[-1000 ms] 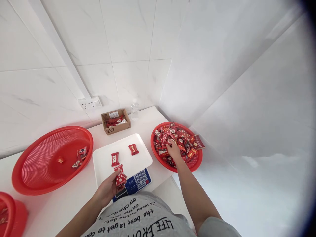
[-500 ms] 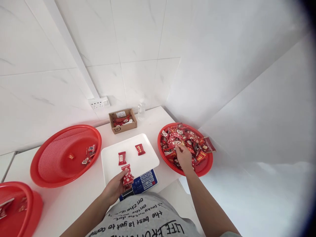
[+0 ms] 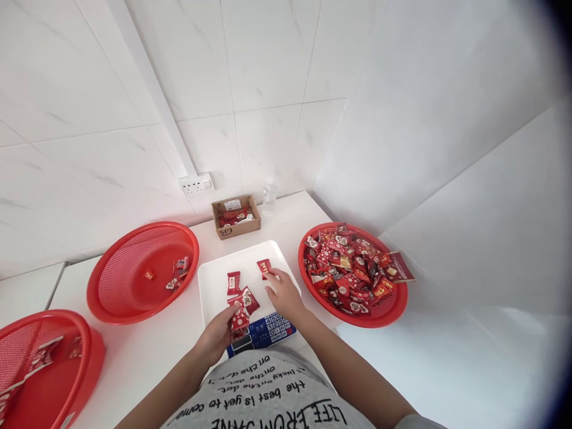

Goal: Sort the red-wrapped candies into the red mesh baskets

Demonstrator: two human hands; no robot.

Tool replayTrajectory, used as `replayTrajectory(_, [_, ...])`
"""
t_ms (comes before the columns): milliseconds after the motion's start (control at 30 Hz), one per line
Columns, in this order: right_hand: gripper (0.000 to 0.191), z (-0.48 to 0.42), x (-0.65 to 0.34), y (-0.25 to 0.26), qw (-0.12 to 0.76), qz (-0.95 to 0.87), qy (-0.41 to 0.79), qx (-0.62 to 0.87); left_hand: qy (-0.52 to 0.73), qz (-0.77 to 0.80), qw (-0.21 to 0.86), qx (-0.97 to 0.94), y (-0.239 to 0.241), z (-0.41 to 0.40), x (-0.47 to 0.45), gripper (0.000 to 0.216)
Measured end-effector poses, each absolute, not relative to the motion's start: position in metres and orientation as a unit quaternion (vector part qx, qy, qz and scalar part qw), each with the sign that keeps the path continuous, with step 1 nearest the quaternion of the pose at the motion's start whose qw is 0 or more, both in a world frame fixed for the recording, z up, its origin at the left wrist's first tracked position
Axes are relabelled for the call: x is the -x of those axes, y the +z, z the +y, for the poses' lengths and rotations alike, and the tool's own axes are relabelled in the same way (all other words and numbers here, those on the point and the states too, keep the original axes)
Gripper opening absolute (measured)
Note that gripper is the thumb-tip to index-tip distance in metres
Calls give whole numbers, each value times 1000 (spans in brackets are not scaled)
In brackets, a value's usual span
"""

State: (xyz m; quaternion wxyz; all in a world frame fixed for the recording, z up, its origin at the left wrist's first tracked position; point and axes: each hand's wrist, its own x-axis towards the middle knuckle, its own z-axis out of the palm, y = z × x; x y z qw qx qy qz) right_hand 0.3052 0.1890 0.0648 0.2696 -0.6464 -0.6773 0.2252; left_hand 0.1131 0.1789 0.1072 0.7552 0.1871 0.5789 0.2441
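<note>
Right hand (image 3: pixel 282 293) withdrawn from the full red basket (image 3: pixel 393 310) and now resting over the white scale tray (image 3: pixel 210 280), fingers beside a red candy (image 3: pixel 264 267). One more candy packet (image 3: pixel 250 300) now lying on the tray, just beside the packet (image 3: pixel 239 319) gripped in the left hand (image 3: pixel 217 335).

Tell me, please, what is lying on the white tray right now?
The white tray carries red candy packets: three lie loose and the left hand holds a fourth at its near edge. The right hand rests over the tray, hiding whatever is beneath it.
</note>
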Motion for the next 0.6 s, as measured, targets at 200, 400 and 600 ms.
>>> replayTrajectory(200, [51, 211, -300, 52, 205, -692, 253, 645, 318, 606, 699, -209, 102, 190, -103, 25])
replayTrajectory(400, [44, 207, -287, 48, 245, -730, 258, 584, 322, 604, 709, -169, 109, 203, -110, 19])
replayTrajectory(600, [35, 185, -346, 54, 327, -644, 167, 671, 307, 599, 724, -149, 113, 196, -112, 12])
